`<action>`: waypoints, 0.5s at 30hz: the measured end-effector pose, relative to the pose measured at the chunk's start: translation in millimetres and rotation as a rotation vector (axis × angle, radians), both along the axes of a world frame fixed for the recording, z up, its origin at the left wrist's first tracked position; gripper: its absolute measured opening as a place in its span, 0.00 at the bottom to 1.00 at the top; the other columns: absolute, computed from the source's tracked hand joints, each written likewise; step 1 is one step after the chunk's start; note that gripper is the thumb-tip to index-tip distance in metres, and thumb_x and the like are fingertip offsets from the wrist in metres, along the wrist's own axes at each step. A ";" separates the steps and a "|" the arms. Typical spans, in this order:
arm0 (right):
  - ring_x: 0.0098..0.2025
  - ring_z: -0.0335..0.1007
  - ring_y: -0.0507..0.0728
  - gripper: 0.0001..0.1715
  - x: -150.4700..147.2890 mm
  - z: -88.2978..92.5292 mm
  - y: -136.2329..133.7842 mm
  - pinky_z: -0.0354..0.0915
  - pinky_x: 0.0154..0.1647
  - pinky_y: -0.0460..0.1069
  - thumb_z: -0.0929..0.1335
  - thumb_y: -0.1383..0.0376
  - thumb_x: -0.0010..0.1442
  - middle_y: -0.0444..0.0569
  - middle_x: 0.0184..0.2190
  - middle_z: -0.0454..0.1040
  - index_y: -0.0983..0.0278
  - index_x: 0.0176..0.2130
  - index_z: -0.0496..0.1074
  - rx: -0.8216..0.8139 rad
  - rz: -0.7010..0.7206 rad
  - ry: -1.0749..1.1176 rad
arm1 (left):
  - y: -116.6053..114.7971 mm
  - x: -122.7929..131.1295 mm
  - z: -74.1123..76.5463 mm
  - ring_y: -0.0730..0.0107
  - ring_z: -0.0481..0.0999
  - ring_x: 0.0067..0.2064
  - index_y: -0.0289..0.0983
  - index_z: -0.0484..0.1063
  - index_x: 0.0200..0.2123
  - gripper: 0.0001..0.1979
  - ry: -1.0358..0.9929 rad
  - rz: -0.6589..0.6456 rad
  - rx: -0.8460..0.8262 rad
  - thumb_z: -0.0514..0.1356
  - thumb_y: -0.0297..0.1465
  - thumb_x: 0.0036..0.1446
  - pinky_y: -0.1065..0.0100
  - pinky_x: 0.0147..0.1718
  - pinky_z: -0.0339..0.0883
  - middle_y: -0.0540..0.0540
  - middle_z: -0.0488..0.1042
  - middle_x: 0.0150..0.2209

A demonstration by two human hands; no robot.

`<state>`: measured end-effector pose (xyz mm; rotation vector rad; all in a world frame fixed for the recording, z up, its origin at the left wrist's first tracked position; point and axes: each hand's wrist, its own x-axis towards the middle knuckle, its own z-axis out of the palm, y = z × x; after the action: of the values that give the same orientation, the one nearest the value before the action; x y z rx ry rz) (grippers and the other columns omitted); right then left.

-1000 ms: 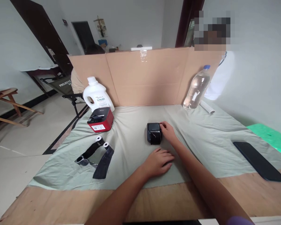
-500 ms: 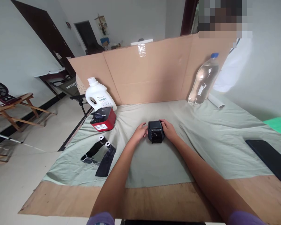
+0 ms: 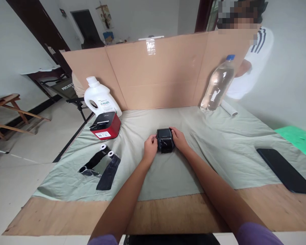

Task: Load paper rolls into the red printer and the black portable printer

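Note:
A small black box-shaped device (image 3: 164,140) sits on the pale green cloth (image 3: 148,170) in the middle of the table. My left hand (image 3: 150,148) grips its left side with curled fingers. My right hand (image 3: 178,139) clasps its right side, thumb on top. Both forearms reach in from the bottom edge.
A red and black label printer (image 3: 105,125) and a white jug (image 3: 101,98) stand at the back left. Black ribbon rolls (image 3: 101,164) lie to the left. A clear water bottle (image 3: 217,85) leans at the back right, against a cardboard screen (image 3: 155,78). A black phone (image 3: 283,165) lies right. A person (image 3: 252,61) stands behind.
My left hand rose from the cloth, reached forward and closed on the left side of the black device. My right hand stayed on it. The view shifted slightly.

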<state>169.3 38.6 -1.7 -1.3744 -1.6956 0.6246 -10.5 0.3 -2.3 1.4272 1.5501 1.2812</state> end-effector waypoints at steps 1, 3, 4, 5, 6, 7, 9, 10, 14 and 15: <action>0.55 0.74 0.58 0.28 0.1 -0.1 0.0 0.65 0.61 0.54 0.55 0.58 0.69 0.53 0.53 0.79 0.65 0.56 0.73 0.003 0.001 0.000 | -2.5 -0.1 -0.7 0.67 0.79 0.43 0.34 0.78 0.47 0.15 0.050 -0.006 0.030 0.53 0.26 0.63 0.68 0.46 0.71 0.44 0.82 0.41; 0.55 0.74 0.58 0.28 0.1 -0.2 -0.2 0.65 0.61 0.55 0.55 0.58 0.69 0.53 0.53 0.79 0.65 0.56 0.73 -0.011 -0.004 -0.008 | -5.6 -1.4 -1.0 0.63 0.79 0.51 0.34 0.79 0.50 0.19 0.084 -0.033 0.048 0.51 0.25 0.64 0.64 0.54 0.69 0.41 0.82 0.49; 0.55 0.74 0.58 0.28 0.0 0.0 -0.4 0.65 0.62 0.55 0.55 0.59 0.69 0.53 0.54 0.79 0.64 0.58 0.72 -0.023 -0.009 -0.009 | -6.1 -2.5 -0.8 0.63 0.79 0.54 0.34 0.79 0.51 0.20 0.086 -0.044 0.043 0.51 0.25 0.64 0.63 0.57 0.68 0.41 0.81 0.52; 0.56 0.73 0.58 0.28 -0.3 0.2 -0.7 0.64 0.62 0.55 0.55 0.60 0.69 0.53 0.55 0.78 0.65 0.60 0.70 -0.032 -0.014 -0.003 | -6.2 -3.9 -0.3 0.62 0.78 0.56 0.34 0.79 0.52 0.20 0.090 -0.054 0.032 0.51 0.25 0.64 0.62 0.59 0.67 0.41 0.80 0.53; 0.58 0.73 0.58 0.28 -0.6 0.4 -1.0 0.63 0.63 0.56 0.55 0.61 0.69 0.54 0.56 0.77 0.65 0.62 0.67 -0.037 -0.018 0.010 | -5.9 -5.6 0.5 0.62 0.78 0.57 0.35 0.79 0.53 0.21 0.100 -0.061 0.018 0.51 0.24 0.64 0.61 0.59 0.67 0.42 0.80 0.54; 0.59 0.72 0.58 0.30 -0.9 0.8 -1.4 0.63 0.64 0.56 0.55 0.62 0.68 0.55 0.58 0.76 0.66 0.65 0.63 -0.037 -0.021 0.026 | -5.7 -7.4 1.6 0.61 0.78 0.57 0.36 0.79 0.53 0.21 0.120 -0.068 0.005 0.51 0.24 0.64 0.61 0.59 0.67 0.42 0.80 0.54; 0.60 0.71 0.58 0.32 -1.7 2.0 -2.2 0.62 0.65 0.57 0.55 0.64 0.68 0.57 0.60 0.74 0.68 0.68 0.57 -0.039 -0.023 0.053 | -5.9 -11.3 4.6 0.59 0.78 0.57 0.37 0.79 0.54 0.21 0.184 -0.088 -0.009 0.51 0.24 0.64 0.59 0.58 0.68 0.43 0.80 0.54; 0.60 0.72 0.58 0.33 -2.0 2.8 -2.6 0.62 0.65 0.57 0.55 0.64 0.68 0.58 0.60 0.74 0.69 0.69 0.55 -0.043 -0.021 0.057 | -6.6 -13.3 6.7 0.58 0.78 0.57 0.38 0.79 0.55 0.22 0.228 -0.105 -0.015 0.51 0.25 0.64 0.59 0.58 0.69 0.43 0.80 0.55; 0.58 0.72 0.59 0.34 -2.7 6.2 -3.5 0.63 0.64 0.59 0.55 0.66 0.68 0.56 0.57 0.76 0.68 0.70 0.52 -0.090 -0.020 0.038 | -12.1 -20.1 17.5 0.56 0.80 0.55 0.42 0.76 0.59 0.24 0.467 -0.175 -0.075 0.51 0.24 0.65 0.60 0.53 0.70 0.41 0.80 0.54; 0.59 0.72 0.59 0.35 -2.9 6.7 -3.5 0.63 0.64 0.59 0.55 0.66 0.67 0.55 0.58 0.76 0.67 0.71 0.51 -0.105 -0.024 0.030 | -13.5 -21.2 20.3 0.55 0.80 0.54 0.43 0.75 0.60 0.25 0.532 -0.187 -0.096 0.51 0.23 0.64 0.60 0.52 0.70 0.40 0.80 0.53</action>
<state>166.4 35.2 5.0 -1.4492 -1.6405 0.7261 -31.7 -13.2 18.0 1.8995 1.7266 0.7368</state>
